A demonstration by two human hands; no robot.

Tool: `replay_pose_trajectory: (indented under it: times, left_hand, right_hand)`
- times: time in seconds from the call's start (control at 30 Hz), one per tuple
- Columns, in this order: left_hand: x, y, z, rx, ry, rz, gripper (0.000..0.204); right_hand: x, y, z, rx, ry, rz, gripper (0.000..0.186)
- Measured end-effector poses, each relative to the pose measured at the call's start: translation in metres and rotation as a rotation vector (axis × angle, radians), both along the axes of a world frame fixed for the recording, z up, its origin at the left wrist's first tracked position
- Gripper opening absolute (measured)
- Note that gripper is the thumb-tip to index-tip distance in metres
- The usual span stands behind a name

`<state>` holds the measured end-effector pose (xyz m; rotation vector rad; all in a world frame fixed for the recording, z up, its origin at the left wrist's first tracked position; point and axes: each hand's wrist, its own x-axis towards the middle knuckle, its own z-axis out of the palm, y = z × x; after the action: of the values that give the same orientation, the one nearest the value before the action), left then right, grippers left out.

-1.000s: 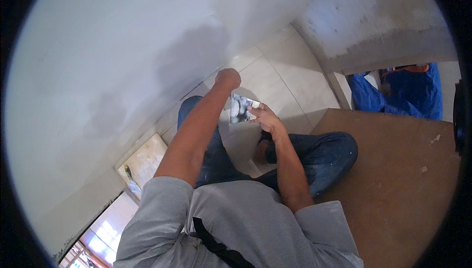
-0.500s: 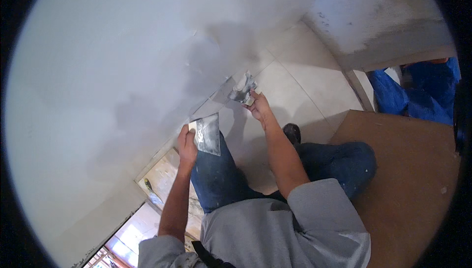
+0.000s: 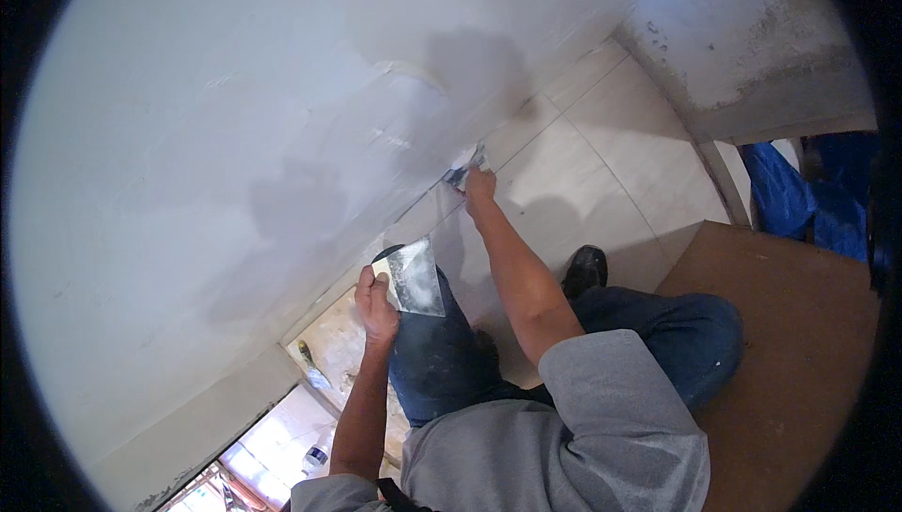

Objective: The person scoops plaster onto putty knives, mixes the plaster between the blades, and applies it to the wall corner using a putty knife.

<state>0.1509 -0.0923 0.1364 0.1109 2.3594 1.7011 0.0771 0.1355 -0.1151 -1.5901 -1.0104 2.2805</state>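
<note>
My left hand (image 3: 378,305) is closed round the pale handle of a wide putty knife (image 3: 417,279), its flat metal blade smeared with white and held above my left knee. Farther forward, my right hand (image 3: 480,183) grips a second putty knife (image 3: 458,176), whose blade is at the foot of the white wall (image 3: 244,117), just above the floor edge. The blade looks tilted against the wall; whether its whole edge touches is hard to tell. Fresh-looking white streaks mark the wall beyond that hand.
Pale tiles cover the floor (image 3: 583,160). A brown board (image 3: 780,343) lies to my right, near blue sheeting (image 3: 789,188) in an opening. At lower left, a stained board (image 3: 329,329) bears a small scraper with a yellow-green handle (image 3: 304,350). A rough wall (image 3: 752,52) stands at far right.
My right hand has brought its putty knife to the base of the wall, and the load of white paste on its blade is no longer seen. White streaks now show on the wall.
</note>
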Motion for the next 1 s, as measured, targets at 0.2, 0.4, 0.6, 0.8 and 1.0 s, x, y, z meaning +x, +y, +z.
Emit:
replay_pose_trajectory:
  times: [0.2,0.4,0.6,0.8,1.0]
  left_hand:
    - [-0.001,-0.012,0.0,-0.022,0.013,0.016,0.015]
    - [0.005,-0.001,0.018,0.112,-0.266,0.236,0.014]
    - [0.01,0.003,-0.008,0.228,-0.128,0.607,0.02]
    - [0.0,-0.024,-0.04,0.149,0.142,0.26,0.016]
    - [0.002,-0.01,0.005,0.35,-0.103,0.31,0.016]
  right_hand:
    - [-0.023,-0.013,0.07,-0.114,0.002,-0.088,0.03]
    - [-0.022,-0.016,0.176,-0.021,0.102,-0.151,0.03]
    - [-0.012,-0.056,0.297,0.588,0.192,-0.114,0.037]
    - [0.037,-0.099,0.397,1.035,0.336,0.082,0.048]
    - [0.066,-0.067,0.283,0.848,0.227,0.011,0.037]
